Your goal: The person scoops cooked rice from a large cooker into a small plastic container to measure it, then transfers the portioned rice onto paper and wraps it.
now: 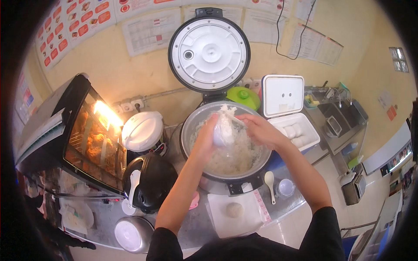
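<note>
My left hand (206, 133) grips a pale lavender cup (219, 138) lined with clear plastic film, tilted over the rice cooker. White rice (227, 112) rises out of the cup's mouth. In my right hand (261, 129) is the handle of a white rice paddle (237, 120), its blade against the rice at the cup. Below both hands, cooked rice (235, 163) fills the wide metal pot (185, 140) of the cooker. The round cooker lid (212, 55) stands raised behind it.
White paper sheets (225, 225) bearing a round pale mound lie in front. Beside them are a cream spoon (269, 186) and a lavender cup (286, 188). A cooler box (308, 129) holds round white bundles. Leftward stand a lit food warmer (98, 140) and a black cooker (156, 179).
</note>
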`<state>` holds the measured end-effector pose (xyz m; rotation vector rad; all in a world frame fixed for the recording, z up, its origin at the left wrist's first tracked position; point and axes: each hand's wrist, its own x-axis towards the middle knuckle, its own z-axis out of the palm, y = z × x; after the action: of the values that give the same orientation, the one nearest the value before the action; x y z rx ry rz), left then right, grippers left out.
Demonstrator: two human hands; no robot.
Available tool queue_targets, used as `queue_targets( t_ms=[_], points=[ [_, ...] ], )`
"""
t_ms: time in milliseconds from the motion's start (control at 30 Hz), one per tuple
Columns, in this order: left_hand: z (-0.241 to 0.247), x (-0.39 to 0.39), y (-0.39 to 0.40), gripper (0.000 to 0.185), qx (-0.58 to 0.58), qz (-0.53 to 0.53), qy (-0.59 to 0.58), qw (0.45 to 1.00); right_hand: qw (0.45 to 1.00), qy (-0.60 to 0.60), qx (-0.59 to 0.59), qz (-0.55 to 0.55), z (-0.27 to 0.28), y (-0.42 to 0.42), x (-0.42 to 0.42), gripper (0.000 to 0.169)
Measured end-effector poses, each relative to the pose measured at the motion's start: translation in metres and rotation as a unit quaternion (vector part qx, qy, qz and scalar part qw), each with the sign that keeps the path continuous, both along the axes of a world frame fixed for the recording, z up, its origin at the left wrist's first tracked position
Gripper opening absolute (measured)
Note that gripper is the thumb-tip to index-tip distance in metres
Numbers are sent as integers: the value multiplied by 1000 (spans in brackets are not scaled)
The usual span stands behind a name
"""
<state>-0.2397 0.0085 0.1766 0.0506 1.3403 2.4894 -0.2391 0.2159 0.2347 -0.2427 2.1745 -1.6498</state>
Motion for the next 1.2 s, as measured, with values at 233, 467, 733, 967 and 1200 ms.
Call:
queue_targets(
  t_ms=[233,467,733,967,1200],
  points=[
    [-1,-2,-7,59,-12,44,-40,998,991,-81,-54,93,30,10,32,35],
    [-3,3,6,55,-60,35,33,997,1000,-5,-7,16,7,2,12,37],
    [2,3,0,48,-5,75,5,997,965,252,49,52,-6,-16,31,35],
    [6,11,8,44,-47,125,13,991,950,292,92,64,-17,-28,29,37],
    [-1,1,-5,44,-32,146,112,982,968,217,127,10,-37,19,-7,34]
  ],
)
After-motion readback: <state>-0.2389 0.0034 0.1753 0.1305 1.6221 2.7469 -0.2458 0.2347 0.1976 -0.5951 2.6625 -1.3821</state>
